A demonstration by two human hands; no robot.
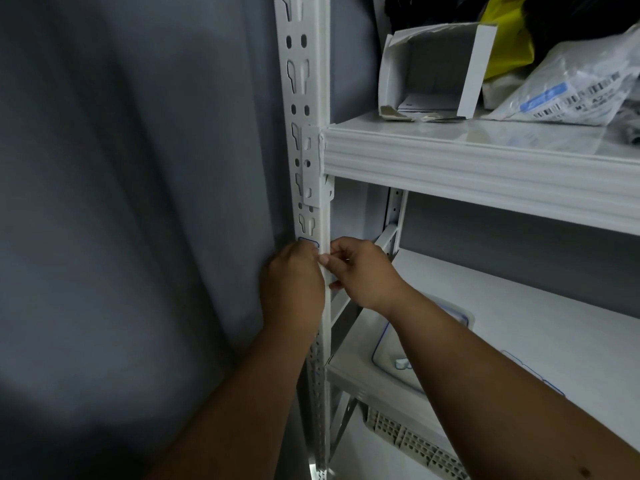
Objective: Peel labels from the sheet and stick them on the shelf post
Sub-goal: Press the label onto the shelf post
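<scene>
The white slotted shelf post (306, 98) runs top to bottom in the middle of the view. A white label (307, 241) with a blue outline sits on the post's side face, only its top edge showing above my left hand (292, 285). That hand lies flat over the label and presses it against the post. My right hand (360, 271) is at the post's front corner, its thumb and curled fingers pinching the label's edge there. The label sheet (382, 344), white with blue outlines, lies on the lower shelf under my right forearm.
An upper shelf (485, 168) carries an open white carton (436, 71), a yellow bag (505, 36) and a clear barcoded packet (568, 91). A grey wall (138, 202) stands to the left of the post. A beige slotted crate (408, 441) sits below the lower shelf.
</scene>
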